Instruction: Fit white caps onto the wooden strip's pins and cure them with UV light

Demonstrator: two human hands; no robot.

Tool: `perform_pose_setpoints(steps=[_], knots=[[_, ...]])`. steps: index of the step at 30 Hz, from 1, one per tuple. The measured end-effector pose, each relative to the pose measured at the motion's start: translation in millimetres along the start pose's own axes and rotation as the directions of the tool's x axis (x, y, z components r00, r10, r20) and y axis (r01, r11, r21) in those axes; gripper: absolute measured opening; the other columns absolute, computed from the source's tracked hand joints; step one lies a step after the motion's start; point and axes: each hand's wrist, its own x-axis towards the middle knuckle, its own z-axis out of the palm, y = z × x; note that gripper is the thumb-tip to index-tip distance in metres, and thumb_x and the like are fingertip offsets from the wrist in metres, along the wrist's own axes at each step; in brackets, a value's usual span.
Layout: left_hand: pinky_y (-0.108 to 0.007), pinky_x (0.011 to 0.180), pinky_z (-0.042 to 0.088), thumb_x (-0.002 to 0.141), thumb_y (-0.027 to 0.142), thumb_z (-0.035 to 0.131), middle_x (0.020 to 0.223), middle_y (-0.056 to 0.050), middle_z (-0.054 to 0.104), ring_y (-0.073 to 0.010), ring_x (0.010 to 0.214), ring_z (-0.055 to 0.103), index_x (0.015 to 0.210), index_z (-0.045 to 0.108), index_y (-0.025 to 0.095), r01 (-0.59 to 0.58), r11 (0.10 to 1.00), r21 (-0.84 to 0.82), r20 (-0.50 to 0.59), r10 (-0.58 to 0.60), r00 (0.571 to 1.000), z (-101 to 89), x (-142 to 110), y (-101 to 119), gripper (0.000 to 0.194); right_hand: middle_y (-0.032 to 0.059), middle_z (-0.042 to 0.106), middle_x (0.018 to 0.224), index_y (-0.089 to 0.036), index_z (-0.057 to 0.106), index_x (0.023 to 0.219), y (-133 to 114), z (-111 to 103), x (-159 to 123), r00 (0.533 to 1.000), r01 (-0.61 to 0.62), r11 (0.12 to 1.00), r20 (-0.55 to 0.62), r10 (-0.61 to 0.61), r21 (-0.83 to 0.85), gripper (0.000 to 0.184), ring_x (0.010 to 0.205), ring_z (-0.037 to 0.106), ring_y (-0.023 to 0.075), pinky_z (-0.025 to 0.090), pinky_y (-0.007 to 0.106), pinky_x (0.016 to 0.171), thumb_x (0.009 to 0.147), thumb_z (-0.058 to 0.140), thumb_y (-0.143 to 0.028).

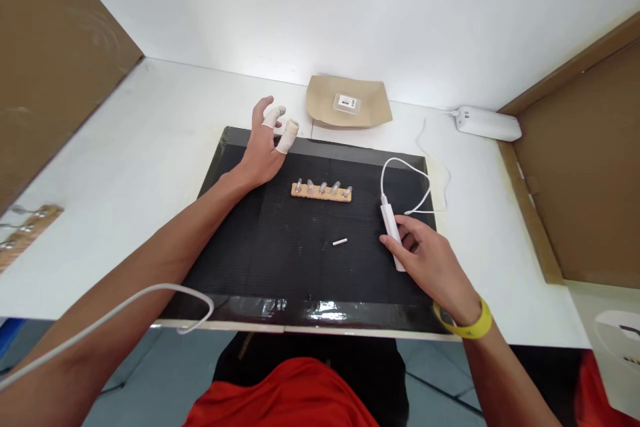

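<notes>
My left hand (264,147) reaches over the far left corner of a black mat (280,247), fingers apart and holding nothing; two fingertips wear white finger cots. My right hand (430,263) lies on the mat's right side, fingers curled around a white pen-shaped tool (391,230) with a white cable (407,177) looping away. Between the hands lies a small wooden strip (321,193) carrying several small clear upright parts. A short white stick (340,241) lies loose on the mat nearer to me.
A brown paper tray (370,110) with a small labelled packet (347,103) sits behind the mat. A white power adapter (487,123) lies at the back right. Brown cardboard walls (580,167) flank the white table (130,147). Another wooden strip (23,233) lies at the far left.
</notes>
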Motion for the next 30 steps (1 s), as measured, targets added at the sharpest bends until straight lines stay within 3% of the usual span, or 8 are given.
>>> perform_pose_setpoints(steps=[3,7,12,17,22,27,30], knots=[[-0.043,0.104,0.052,0.088,0.086,0.056,0.16,-0.012,0.038,-0.0257,0.114,0.061,0.128,0.06,0.03,0.008,1.0,-0.019,-0.024,-0.008,1.0,-0.7,3,-1,0.069,0.0031,0.074,0.081,-0.023,0.077,0.113,-3,0,-5,0.999,-0.047,0.985,-0.014,0.05,0.167,0.042,0.061,0.065,0.0201,0.055,0.036,0.057,0.089,0.075,-0.057],[-0.044,0.1,0.054,0.094,0.084,0.046,0.155,-0.014,0.039,-0.0244,0.107,0.062,0.129,0.059,0.028,0.02,0.999,-0.037,-0.053,-0.022,0.998,-3.8,1,1,0.067,0.0025,0.076,0.086,-0.024,0.077,0.117,-10,3,-13,0.995,-0.065,0.946,-0.046,0.084,0.318,0.038,0.066,0.068,0.019,0.059,0.034,0.058,0.089,0.077,-0.049],[-0.04,0.1,0.054,0.095,0.081,0.046,0.144,-0.012,0.048,-0.0176,0.093,0.06,0.128,0.054,0.03,0.061,0.992,-0.108,-0.041,-0.066,0.997,-6.0,0,2,0.061,0.0017,0.077,0.089,-0.027,0.075,0.116,-19,15,-27,0.982,0.053,0.953,-0.19,0.005,0.297,0.025,0.072,0.07,0.0199,0.061,0.036,0.068,0.093,0.075,-0.036],[-0.034,0.088,0.056,0.096,0.08,0.048,0.12,-0.007,0.056,-0.0148,0.088,0.062,0.135,0.049,0.03,0.053,0.987,-0.149,-0.058,-0.062,0.996,-5.6,2,5,0.063,0.0019,0.076,0.089,-0.027,0.073,0.113,-24,29,-37,0.976,0.082,0.952,-0.217,-0.016,0.296,0.017,0.077,0.071,0.021,0.058,0.036,0.071,0.096,0.071,-0.031],[-0.034,0.09,0.054,0.098,0.08,0.045,0.129,-0.007,0.055,-0.0129,0.089,0.066,0.138,0.051,0.029,0.089,0.987,-0.131,-0.061,-0.097,0.993,-6.9,4,-4,0.065,0.0012,0.073,0.086,-0.026,0.072,0.109,-22,36,-36,0.943,0.117,0.989,-0.322,-0.081,0.093,0.014,0.081,0.067,0.022,0.054,0.041,0.082,0.095,0.073,-0.029],[-0.039,0.093,0.051,0.099,0.081,0.038,0.108,-0.006,0.06,-0.0148,0.089,0.065,0.143,0.046,0.019,0.104,0.987,-0.123,-0.062,-0.112,0.992,-6.8,4,-8,0.076,0.004,0.07,0.088,-0.022,0.072,0.103,-12,43,-31,0.889,0.018,0.996,-0.455,-0.056,-0.087,0.018,0.083,0.064,0.0229,0.051,0.042,0.082,0.1,0.068,-0.039],[-0.038,0.092,0.051,0.101,0.078,0.037,0.112,-0.007,0.061,-0.0137,0.087,0.064,0.14,0.048,0.02,0.104,0.985,-0.136,-0.053,-0.112,0.992,-7.1,4,-4,0.071,0.0041,0.066,0.084,-0.02,0.073,0.099,-9,47,-30,0.877,-0.057,0.981,-0.478,-0.04,-0.187,0.026,0.08,0.062,0.023,0.049,0.04,0.079,0.102,0.063,-0.044]])
